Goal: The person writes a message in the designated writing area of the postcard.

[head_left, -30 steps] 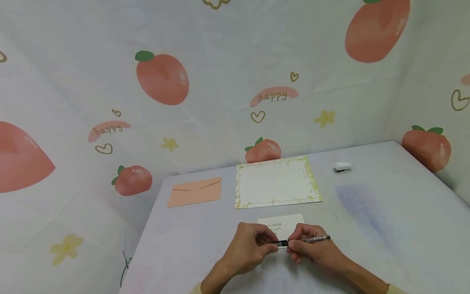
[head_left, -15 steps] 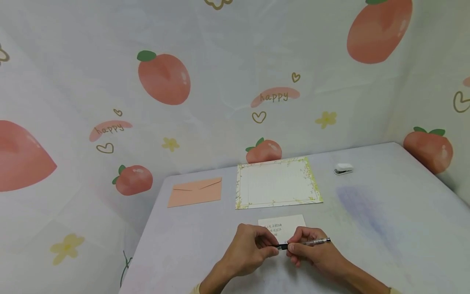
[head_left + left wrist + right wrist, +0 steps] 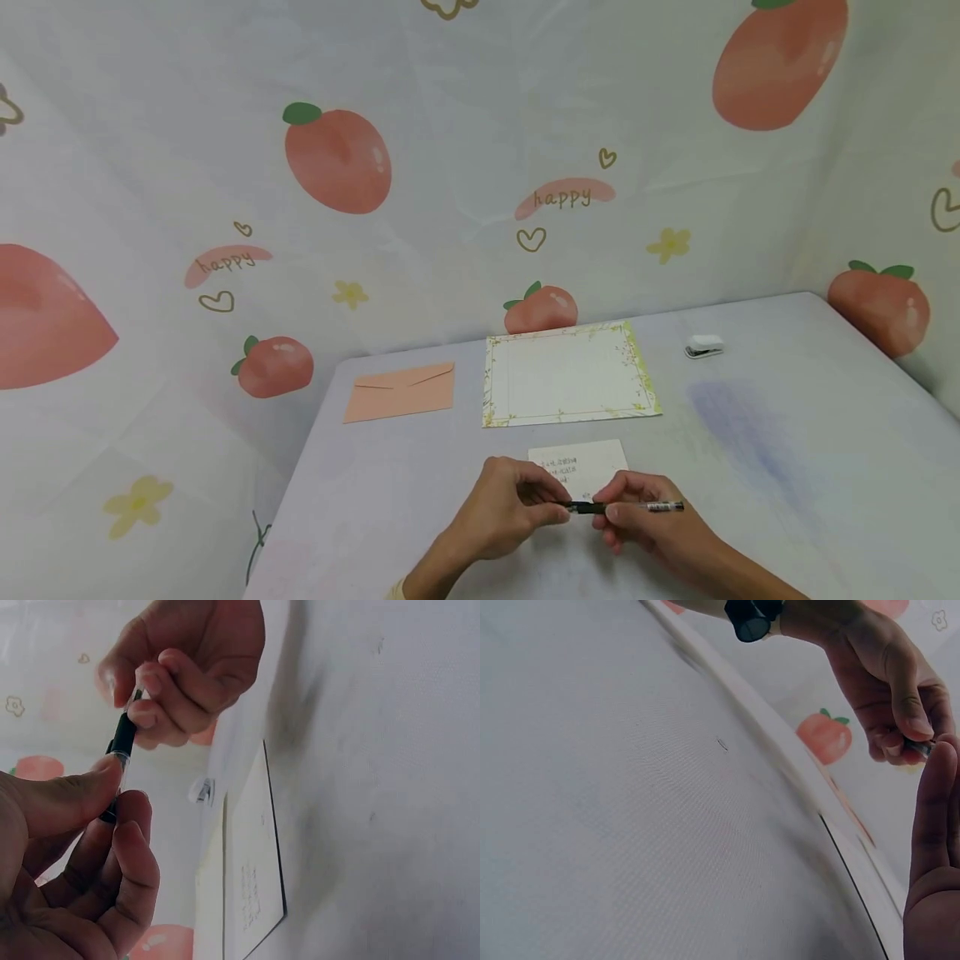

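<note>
A clear-barrelled pen (image 3: pixel 663 506) with a black section (image 3: pixel 122 735) is held level between the two hands, above the near edge of a small white card (image 3: pixel 603 457). My left hand (image 3: pixel 498 510) pinches its left end between thumb and fingers. Farther along the barrel, my right hand (image 3: pixel 660 518) grips it with thumb and index finger, and the clear end sticks out to the right. Handwritten lines show on the card, partly covered by the hands. In the right wrist view, my left hand (image 3: pixel 889 682) pinches the pen's end, while the right fingers hide most of the barrel.
Behind the card lies a sheet of letter paper (image 3: pixel 566 375) with a floral border. A peach-coloured envelope (image 3: pixel 401 393) is at the back left, and a small white stapler (image 3: pixel 705 345) stands at the back right. A peach-printed cloth backdrop (image 3: pixel 450 167) rises behind the table.
My right hand has shifted slightly right and down, and the pen has turned from slanted to level. More of its black section shows between the hands. The left hand stays nearly in place.
</note>
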Demonstrator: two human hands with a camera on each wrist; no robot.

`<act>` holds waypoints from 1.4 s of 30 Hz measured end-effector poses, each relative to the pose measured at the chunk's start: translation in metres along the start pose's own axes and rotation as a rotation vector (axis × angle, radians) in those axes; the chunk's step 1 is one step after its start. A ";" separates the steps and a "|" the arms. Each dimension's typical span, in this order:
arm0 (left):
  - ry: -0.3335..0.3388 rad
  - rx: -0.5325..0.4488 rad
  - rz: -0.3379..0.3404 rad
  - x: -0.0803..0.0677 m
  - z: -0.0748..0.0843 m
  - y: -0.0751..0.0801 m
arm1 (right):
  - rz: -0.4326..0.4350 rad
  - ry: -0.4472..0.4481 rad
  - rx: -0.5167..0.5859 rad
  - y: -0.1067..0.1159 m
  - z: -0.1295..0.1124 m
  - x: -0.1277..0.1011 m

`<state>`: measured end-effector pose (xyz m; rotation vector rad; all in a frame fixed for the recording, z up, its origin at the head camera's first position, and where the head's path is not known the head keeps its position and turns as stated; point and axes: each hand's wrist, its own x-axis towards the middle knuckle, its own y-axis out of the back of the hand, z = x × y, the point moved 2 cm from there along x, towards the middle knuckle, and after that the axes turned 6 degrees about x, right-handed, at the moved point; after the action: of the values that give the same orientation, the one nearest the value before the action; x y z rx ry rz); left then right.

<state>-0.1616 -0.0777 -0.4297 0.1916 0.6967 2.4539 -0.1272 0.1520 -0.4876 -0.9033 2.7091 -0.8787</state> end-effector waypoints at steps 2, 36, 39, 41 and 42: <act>-0.001 -0.013 -0.003 -0.001 -0.002 0.002 | 0.001 0.022 0.002 0.002 -0.001 -0.004; 0.017 -0.290 0.159 0.023 -0.010 0.011 | -0.029 -0.031 0.111 -0.013 0.014 -0.016; 0.006 -0.318 0.170 0.027 -0.010 0.007 | -0.062 -0.014 0.129 -0.016 0.017 -0.014; 0.001 -0.329 0.173 0.029 -0.010 0.004 | -0.073 -0.011 0.136 -0.017 0.019 -0.013; -0.002 -0.332 0.173 0.030 -0.010 0.003 | -0.074 -0.014 0.139 -0.018 0.020 -0.012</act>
<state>-0.1901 -0.0672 -0.4368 0.1284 0.2720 2.6900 -0.1023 0.1377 -0.4942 -0.9819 2.5799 -1.0557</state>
